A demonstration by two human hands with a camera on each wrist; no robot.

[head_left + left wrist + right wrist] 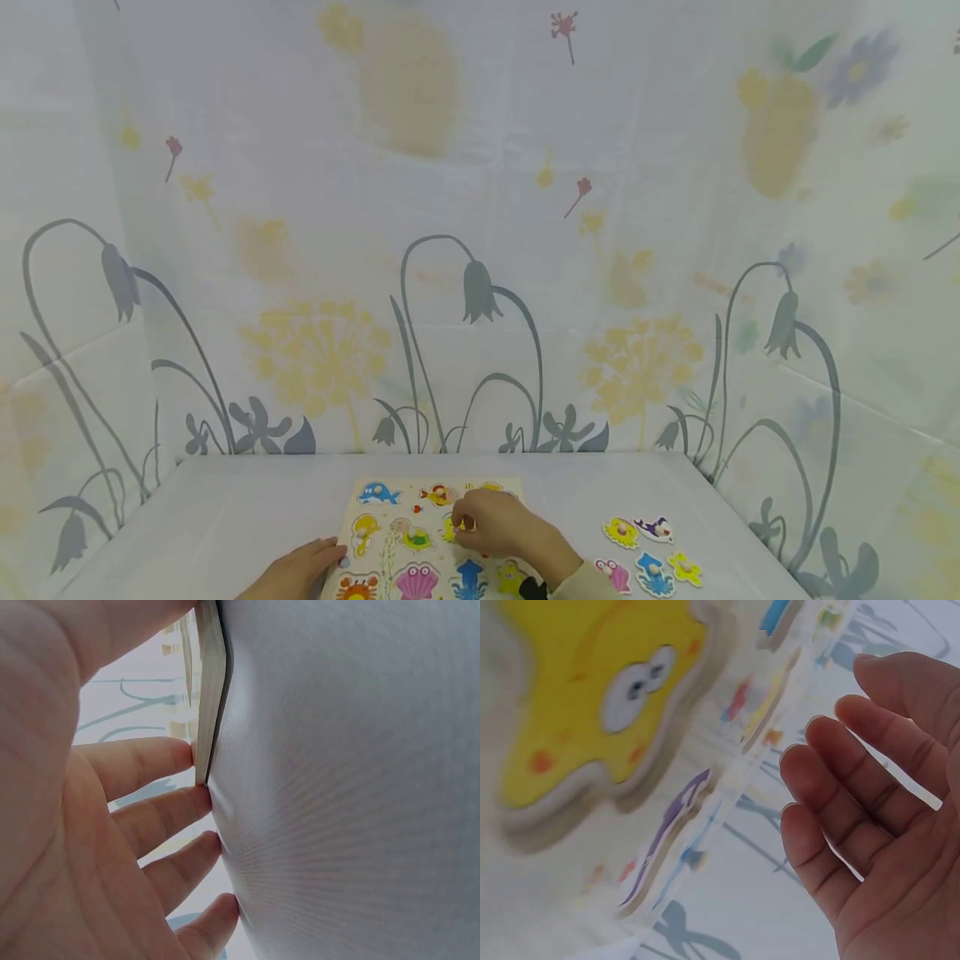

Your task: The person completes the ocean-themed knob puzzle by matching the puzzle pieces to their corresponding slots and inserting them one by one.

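Observation:
A wooden puzzle board (pixel 390 521) with sea-animal pieces lies on the white table near its front. My left hand (pixel 300 568) lies flat at the board's left edge; in the left wrist view its straight fingers (pixel 150 761) touch the board's edge (pixel 210 690). My right hand (pixel 502 525) hovers over the middle of the board, its fingertips at a yellow piece (pixel 452 528). In the right wrist view its fingers (pixel 870 802) are relaxed and hold nothing, beside a yellow starfish piece (pixel 592 705) and a purple piece (pixel 671 825).
Several loose pieces lie on the table (pixel 225 517) right of the board, among them a yellow one (pixel 621 531), a blue one (pixel 651 573) and a pink one (pixel 613 573). A flower-printed cloth (pixel 480 250) walls the table at the back and sides.

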